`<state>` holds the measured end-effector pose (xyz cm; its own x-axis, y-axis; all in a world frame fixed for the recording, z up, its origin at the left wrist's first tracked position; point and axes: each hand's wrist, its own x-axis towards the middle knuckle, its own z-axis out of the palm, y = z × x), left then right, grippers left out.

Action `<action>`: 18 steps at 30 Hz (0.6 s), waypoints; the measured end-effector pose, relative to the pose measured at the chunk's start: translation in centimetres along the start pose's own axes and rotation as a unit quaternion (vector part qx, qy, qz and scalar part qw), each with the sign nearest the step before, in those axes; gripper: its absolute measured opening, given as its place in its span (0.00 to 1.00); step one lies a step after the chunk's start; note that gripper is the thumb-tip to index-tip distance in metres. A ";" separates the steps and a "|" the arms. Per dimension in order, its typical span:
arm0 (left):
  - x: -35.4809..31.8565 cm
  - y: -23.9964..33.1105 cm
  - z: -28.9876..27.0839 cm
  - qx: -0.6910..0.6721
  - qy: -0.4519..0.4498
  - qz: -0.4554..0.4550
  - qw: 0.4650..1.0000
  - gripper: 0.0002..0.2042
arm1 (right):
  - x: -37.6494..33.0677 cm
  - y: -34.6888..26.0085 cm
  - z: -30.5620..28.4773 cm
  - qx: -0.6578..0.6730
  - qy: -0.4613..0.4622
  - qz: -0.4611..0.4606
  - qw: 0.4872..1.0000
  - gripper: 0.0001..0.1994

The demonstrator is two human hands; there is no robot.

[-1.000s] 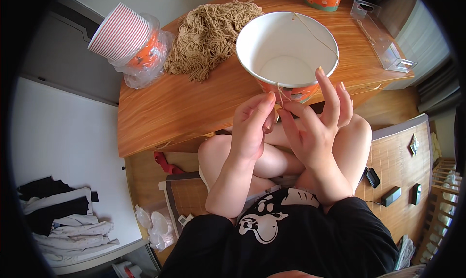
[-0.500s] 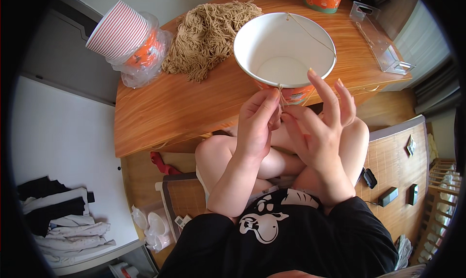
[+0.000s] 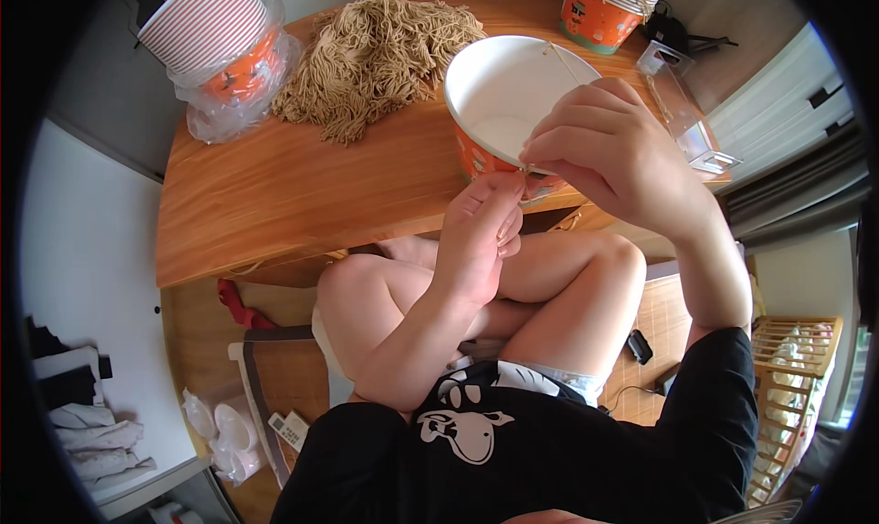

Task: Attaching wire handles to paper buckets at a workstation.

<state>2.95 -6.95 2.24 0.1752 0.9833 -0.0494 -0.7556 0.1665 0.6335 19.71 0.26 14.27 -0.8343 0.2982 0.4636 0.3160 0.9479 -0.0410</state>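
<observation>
A large paper bucket [image 3: 478, 80], white inside and orange with printed figures outside, stands at the front edge of the wooden desk. A thin tan string [image 3: 560, 59] is fastened at its far rim and runs toward my right hand. At the near rim is a small knot of the same string. My left hand [image 3: 478, 236] is closed, thumb and forefinger pinching the string just below that knot. Over the near right rim arches my right hand [image 3: 618, 153], its fingertips pinched together on the string by the knot. Its palm hides part of the bucket's rim and string.
A heap of tan strings [image 3: 375, 62] lies left of the bucket. Beyond it is a plastic-wrapped stack of paper buckets [image 3: 215, 30]. More orange buckets [image 3: 600, 16] stand at the back right, near a clear plastic tray [image 3: 682, 112]. My crossed legs [image 3: 558, 286] are below the desk edge.
My right hand has risen from below the rim to above it, its spread fingers now drawn together. My left hand keeps its pinch at the knot. The view has shifted a little.
</observation>
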 end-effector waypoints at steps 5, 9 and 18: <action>0.0 0.2 0.0 0.013 0.002 0.000 1.000 0.09 | 1.5 0.2 -1.0 -0.082 -0.047 -0.078 0.992 0.06; -0.1 0.4 0.2 0.032 -0.010 0.014 0.999 0.11 | 2.4 -0.1 -1.2 -0.167 -0.068 -0.156 0.971 0.05; -0.1 0.8 -0.5 0.026 -0.022 0.003 0.999 0.10 | 3.5 0.5 -1.4 -0.097 -0.118 -0.161 0.975 0.09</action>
<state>2.06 -6.94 2.39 0.1994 0.9798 -0.0134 -0.7231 0.1563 0.6729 17.61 1.64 17.07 -0.9779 0.0287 0.2069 0.0815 0.9645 0.2511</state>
